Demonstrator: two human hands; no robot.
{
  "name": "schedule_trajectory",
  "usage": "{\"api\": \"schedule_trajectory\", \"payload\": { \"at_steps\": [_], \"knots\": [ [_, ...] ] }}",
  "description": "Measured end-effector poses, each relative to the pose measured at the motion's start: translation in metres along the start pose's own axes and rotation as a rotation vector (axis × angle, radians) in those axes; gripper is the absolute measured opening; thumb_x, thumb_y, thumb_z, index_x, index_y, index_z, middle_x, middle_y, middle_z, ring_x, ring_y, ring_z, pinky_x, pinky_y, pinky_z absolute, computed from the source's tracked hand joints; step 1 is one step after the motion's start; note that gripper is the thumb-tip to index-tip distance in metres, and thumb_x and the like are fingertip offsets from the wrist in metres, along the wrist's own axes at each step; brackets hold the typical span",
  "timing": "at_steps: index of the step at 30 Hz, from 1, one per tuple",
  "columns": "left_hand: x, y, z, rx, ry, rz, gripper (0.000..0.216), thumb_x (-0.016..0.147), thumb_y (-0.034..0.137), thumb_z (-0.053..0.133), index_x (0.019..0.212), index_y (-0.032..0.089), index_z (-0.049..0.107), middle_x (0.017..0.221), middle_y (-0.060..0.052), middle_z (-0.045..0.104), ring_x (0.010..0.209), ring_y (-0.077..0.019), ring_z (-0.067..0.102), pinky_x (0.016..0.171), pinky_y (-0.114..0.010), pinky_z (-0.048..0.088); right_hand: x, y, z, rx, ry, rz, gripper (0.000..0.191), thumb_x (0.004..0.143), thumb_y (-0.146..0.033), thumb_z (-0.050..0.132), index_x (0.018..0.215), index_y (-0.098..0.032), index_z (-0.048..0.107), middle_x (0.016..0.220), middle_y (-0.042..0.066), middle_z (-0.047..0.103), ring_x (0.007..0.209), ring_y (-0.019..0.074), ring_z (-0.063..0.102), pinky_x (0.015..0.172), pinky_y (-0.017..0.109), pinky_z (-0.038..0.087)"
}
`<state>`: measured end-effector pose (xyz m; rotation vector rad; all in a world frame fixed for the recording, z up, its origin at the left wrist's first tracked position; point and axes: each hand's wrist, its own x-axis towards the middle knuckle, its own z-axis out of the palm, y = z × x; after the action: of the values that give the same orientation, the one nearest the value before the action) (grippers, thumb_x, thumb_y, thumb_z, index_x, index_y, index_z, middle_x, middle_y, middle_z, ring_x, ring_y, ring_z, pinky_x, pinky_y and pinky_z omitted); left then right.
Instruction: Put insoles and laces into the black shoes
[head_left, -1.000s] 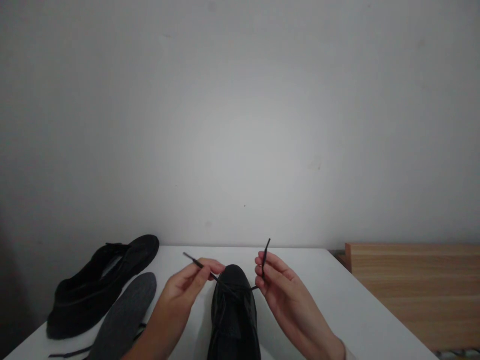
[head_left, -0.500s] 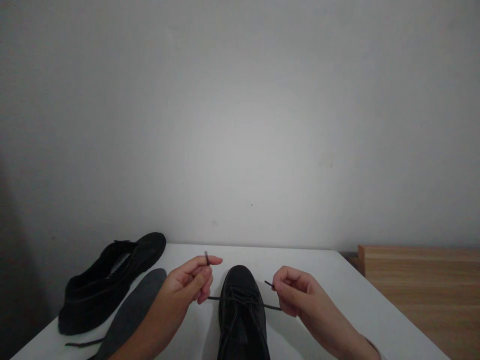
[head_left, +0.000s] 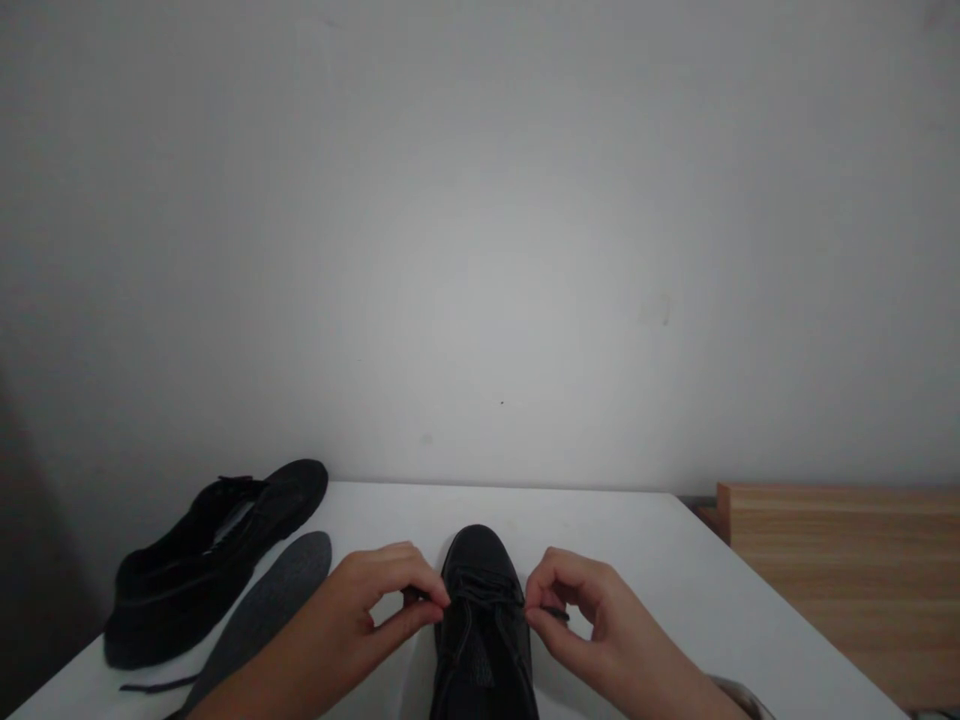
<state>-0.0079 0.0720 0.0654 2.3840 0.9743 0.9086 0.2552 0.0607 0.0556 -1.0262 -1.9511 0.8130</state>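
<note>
A black shoe (head_left: 480, 560) stands upright on the white table, its toe pointing away from me and its laces crossing near the toe. My left hand (head_left: 397, 595) is at the shoe's left side, thumb and forefinger pinched on a dark shoelace. On the other side my right hand (head_left: 574, 610) pinches the shoelace (head_left: 556, 613), and a short piece shows between its fingers. Both sets of fingertips are close against the shoe's upper. The lower part of the shoe runs out of view at the bottom edge.
Another black shoe (head_left: 187, 590) lies at the table's left edge. Beside it is a grey insole (head_left: 277, 590), partly behind my left forearm, with a loose lace end (head_left: 154, 688) near it. The white table (head_left: 622, 520) meets a grey wall. A wooden board (head_left: 840, 570) stands at the right.
Both hands have moved inward to the sides of the shoe. The lace that stretched out to each hand is now mostly hidden in the fingers.
</note>
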Motion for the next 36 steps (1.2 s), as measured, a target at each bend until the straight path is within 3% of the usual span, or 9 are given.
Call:
{"api": "schedule_trajectory", "payload": {
  "at_steps": [10,17,21,25,28,31,36],
  "knots": [
    [0.0,0.0,0.008,0.056,-0.045,0.069,0.009,0.092,0.016,0.061,0.087,0.02,0.068,0.08,0.0,0.068,0.076,-0.0143,0.063,0.069,-0.021,0.045,0.0,0.0,0.006,-0.032,-0.029,-0.027,0.012,0.075,-0.006,0.055,0.077,-0.017,0.06,0.072,-0.001,0.054,0.069,0.0148,0.05,0.064,0.027,0.04],
    [0.0,0.002,0.015,0.203,0.137,0.3,0.017,0.094,0.024,0.061,0.081,0.021,0.071,0.085,-0.005,0.061,0.083,-0.0182,0.058,0.07,-0.024,0.044,0.0,-0.001,0.009,-0.083,0.021,-0.23,0.008,0.085,-0.011,0.064,0.08,-0.018,0.066,0.088,0.004,0.059,0.087,0.0186,0.057,0.077,0.03,0.044],
    [0.001,0.001,0.017,0.19,0.108,0.347,0.021,0.098,0.029,0.055,0.086,0.019,0.07,0.073,-0.003,0.063,0.071,-0.015,0.058,0.061,-0.021,0.042,-0.002,0.001,0.009,-0.108,0.006,-0.272,0.011,0.089,-0.017,0.064,0.081,-0.018,0.071,0.084,0.005,0.061,0.08,0.0172,0.059,0.071,0.027,0.046],
    [0.001,0.002,0.017,0.176,0.054,0.267,0.016,0.098,0.025,0.054,0.093,0.021,0.069,0.075,-0.001,0.067,0.07,-0.0139,0.061,0.063,-0.02,0.044,-0.004,0.0,0.01,-0.173,-0.075,-0.317,0.018,0.092,-0.02,0.059,0.106,-0.017,0.07,0.088,0.008,0.067,0.078,0.0172,0.063,0.07,0.026,0.05],
    [-0.003,0.013,0.019,0.237,-0.031,0.144,0.014,0.088,0.027,0.069,0.103,0.025,0.068,0.083,0.0,0.068,0.074,-0.0153,0.063,0.065,-0.021,0.046,-0.005,-0.002,0.015,-0.365,-0.143,-0.319,0.041,0.086,-0.028,0.069,0.126,-0.021,0.062,0.096,0.009,0.066,0.08,0.0197,0.064,0.07,0.028,0.053],
    [-0.006,0.028,0.025,0.351,-0.037,0.062,0.036,0.072,0.023,0.082,0.105,0.025,0.068,0.096,-0.003,0.069,0.084,-0.0217,0.064,0.074,-0.026,0.05,-0.006,-0.001,0.024,-0.593,-0.15,-0.279,0.038,0.08,-0.018,0.071,0.118,-0.021,0.063,0.104,0.009,0.065,0.086,0.0227,0.065,0.072,0.03,0.054],
    [-0.001,0.043,0.033,0.481,-0.023,-0.004,0.037,0.071,0.003,0.056,0.101,0.021,0.067,0.103,-0.008,0.069,0.095,-0.0268,0.063,0.083,-0.033,0.053,-0.001,-0.009,0.037,-0.901,-0.116,-0.272,0.031,0.076,-0.002,0.062,0.104,-0.016,0.065,0.099,0.01,0.067,0.08,0.0252,0.068,0.057,0.028,0.052]
  ]
}}
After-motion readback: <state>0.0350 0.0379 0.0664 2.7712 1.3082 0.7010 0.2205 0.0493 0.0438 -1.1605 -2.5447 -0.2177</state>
